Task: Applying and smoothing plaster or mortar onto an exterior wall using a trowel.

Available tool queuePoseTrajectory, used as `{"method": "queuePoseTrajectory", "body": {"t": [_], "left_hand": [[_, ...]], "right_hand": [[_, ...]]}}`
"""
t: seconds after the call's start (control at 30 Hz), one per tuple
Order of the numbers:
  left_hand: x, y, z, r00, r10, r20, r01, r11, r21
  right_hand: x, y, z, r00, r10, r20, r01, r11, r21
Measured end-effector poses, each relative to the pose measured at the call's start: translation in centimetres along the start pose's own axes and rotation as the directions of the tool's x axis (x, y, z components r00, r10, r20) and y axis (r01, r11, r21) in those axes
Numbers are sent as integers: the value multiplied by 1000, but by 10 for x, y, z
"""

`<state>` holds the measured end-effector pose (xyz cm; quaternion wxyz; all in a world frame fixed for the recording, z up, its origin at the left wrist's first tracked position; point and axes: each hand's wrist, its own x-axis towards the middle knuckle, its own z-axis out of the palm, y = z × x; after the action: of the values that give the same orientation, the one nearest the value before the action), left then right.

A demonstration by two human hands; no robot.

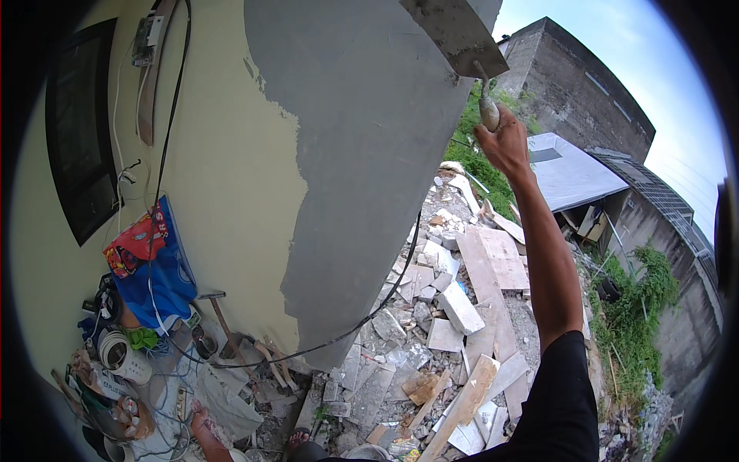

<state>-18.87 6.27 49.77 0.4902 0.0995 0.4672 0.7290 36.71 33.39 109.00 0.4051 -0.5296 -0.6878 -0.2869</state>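
Head view shows the right hand [504,138] raised high, its fingers wrapped tight around the pale rounded handle of a flat steel plastering trowel [454,35] with grey mortar on it. The blade lies against the wet grey cement plaster patch [362,138] on the corner of the cream-yellow painted wall [223,169], near the upper right edge of that patch. The left hand is not in the picture, so I cannot say what it does. I judge the trowel to be stiff and rather light, but heavier at the front when mortar sits on the blade; the metal is thin and may be slippery where it is wet, so the handle is the good place to take it, as the hand does now. The plaster looks soft and easy to mark. Below the patch a black cable [362,319] hangs across the wall. Further below the patch lies a heap of broken tiles and grey concrete rubble [446,308]. Left of the patch, low on the wall, hangs a blue and red cloth bag [150,262].
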Motion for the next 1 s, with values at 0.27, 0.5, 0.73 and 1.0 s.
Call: {"method": "queuePoseTrajectory", "body": {"t": [0.27,0.5,0.73,1.0], "left_hand": [[0,7,-4,999,18,-36,-19,1000,-25],[-50,55,49,997,-12,77,25,985,-171],[-41,50,26,1000,9,30,-2,981,-195],[-40,54,19,998,12,65,-5,993,-117]], "right_hand": [[5,0,5,999,33,-23,-32,999,44],[8,-19,-16,980,26,-197,-11,997,79],[-5,-8,2,1000,20,13,-20,1000,3],[1,-5,4,993,65,-94,-59,996,66]]}}
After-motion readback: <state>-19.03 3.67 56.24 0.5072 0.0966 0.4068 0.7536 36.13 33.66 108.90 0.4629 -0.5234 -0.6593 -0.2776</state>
